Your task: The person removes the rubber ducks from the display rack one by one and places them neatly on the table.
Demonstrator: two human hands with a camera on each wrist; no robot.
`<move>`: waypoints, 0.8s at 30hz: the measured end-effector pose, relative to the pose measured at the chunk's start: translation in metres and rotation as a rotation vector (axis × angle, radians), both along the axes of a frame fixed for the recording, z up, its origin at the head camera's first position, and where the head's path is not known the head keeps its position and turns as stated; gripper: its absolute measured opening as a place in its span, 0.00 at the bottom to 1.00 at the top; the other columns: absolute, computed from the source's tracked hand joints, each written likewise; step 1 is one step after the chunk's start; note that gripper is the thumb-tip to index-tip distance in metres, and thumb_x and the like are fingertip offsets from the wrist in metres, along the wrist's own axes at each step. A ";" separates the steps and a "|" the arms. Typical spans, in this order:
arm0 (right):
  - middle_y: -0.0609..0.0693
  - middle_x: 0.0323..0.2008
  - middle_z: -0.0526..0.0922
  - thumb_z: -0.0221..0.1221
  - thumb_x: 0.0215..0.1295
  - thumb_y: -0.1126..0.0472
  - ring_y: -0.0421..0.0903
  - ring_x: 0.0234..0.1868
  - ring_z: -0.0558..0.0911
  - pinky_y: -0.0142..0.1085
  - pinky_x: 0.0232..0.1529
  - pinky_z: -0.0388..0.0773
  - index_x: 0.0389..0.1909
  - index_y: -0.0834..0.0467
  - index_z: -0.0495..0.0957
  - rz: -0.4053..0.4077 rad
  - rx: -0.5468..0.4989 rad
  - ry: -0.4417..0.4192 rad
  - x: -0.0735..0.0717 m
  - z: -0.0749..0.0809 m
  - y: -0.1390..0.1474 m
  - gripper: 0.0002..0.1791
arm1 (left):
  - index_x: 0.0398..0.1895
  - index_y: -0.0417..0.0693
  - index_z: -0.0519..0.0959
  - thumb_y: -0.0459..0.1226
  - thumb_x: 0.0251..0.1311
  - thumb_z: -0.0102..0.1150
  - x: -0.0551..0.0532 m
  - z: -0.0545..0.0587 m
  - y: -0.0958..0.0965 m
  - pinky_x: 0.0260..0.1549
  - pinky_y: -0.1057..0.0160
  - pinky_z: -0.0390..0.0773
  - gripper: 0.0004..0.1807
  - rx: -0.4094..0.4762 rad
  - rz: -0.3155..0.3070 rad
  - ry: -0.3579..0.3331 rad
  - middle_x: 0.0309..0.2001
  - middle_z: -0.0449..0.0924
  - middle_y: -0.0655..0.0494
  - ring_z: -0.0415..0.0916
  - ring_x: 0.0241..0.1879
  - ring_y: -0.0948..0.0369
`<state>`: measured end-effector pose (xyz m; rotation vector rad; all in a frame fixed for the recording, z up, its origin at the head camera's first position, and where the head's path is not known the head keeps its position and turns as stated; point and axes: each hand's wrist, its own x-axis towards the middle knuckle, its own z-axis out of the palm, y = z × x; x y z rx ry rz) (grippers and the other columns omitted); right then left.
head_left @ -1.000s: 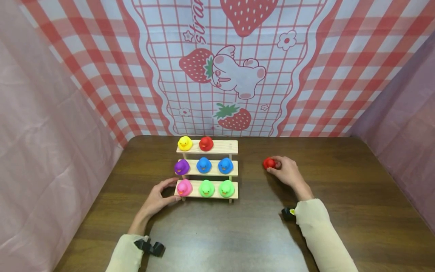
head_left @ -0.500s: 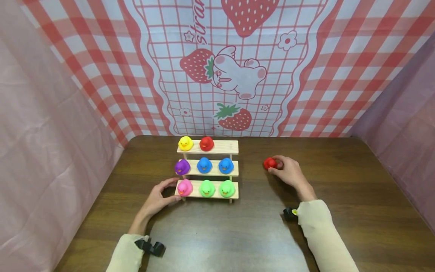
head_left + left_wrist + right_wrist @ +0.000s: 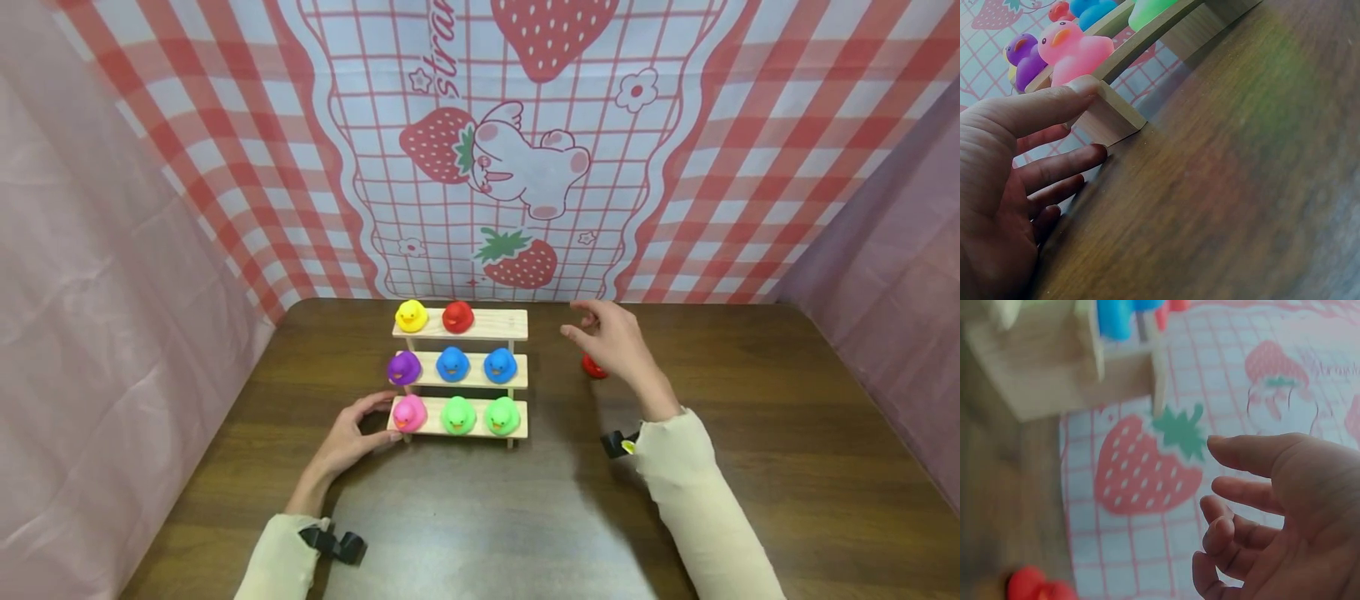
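Note:
A three-tier wooden display shelf (image 3: 495, 324) stands left of the middle of the table. My left hand (image 3: 345, 437) holds the left end of its bottom tier, the thumb (image 3: 1079, 89) on the front corner and the fingers round the side. On that tier sit a pink rubber duck (image 3: 409, 414) and two green ducks (image 3: 458, 416). My right hand (image 3: 617, 342) hovers to the right of the shelf, fingers loosely bent, holding nothing. Below it on the table is a red rubber duck (image 3: 594, 367), partly hidden by the hand; the right wrist view also shows this duck (image 3: 1038, 586).
The middle tier bears a purple duck (image 3: 404, 367) and two blue ducks (image 3: 453, 364). Up on the top tier are a yellow duck (image 3: 412, 317) and another red duck (image 3: 457, 317), with bare wood at its right. A strawberry-print cloth (image 3: 525, 242) hangs behind the table (image 3: 480, 517).
My right hand has let go of the red duck on the table and risen, shifting a little left and away from me. The left hand keeps its place at the shelf.

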<state>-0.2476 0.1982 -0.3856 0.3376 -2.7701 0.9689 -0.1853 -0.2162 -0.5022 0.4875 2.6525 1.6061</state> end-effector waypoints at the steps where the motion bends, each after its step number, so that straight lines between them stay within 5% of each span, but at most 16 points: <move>1: 0.63 0.46 0.83 0.64 0.67 0.54 0.56 0.44 0.82 0.54 0.50 0.77 0.61 0.62 0.76 0.009 -0.006 -0.003 -0.001 0.004 -0.006 0.25 | 0.64 0.39 0.75 0.33 0.52 0.72 0.000 0.000 0.000 0.66 0.42 0.62 0.33 0.002 0.000 0.000 0.53 0.84 0.41 0.75 0.59 0.43; 14: 0.54 0.36 0.80 0.64 0.67 0.53 0.47 0.30 0.74 0.38 0.35 0.70 0.61 0.58 0.77 0.138 -0.065 -0.011 -0.012 0.033 -0.070 0.24 | 0.63 0.39 0.75 0.33 0.52 0.73 -0.001 -0.002 -0.001 0.65 0.54 0.65 0.33 0.013 0.004 -0.005 0.53 0.84 0.41 0.77 0.56 0.51; 24: 0.54 0.38 0.81 0.64 0.66 0.50 0.47 0.33 0.75 0.38 0.37 0.71 0.62 0.59 0.76 0.160 -0.039 -0.073 -0.017 0.034 -0.106 0.27 | 0.64 0.37 0.74 0.32 0.52 0.73 -0.001 -0.001 -0.001 0.66 0.42 0.63 0.33 0.021 -0.006 -0.003 0.54 0.84 0.40 0.76 0.58 0.44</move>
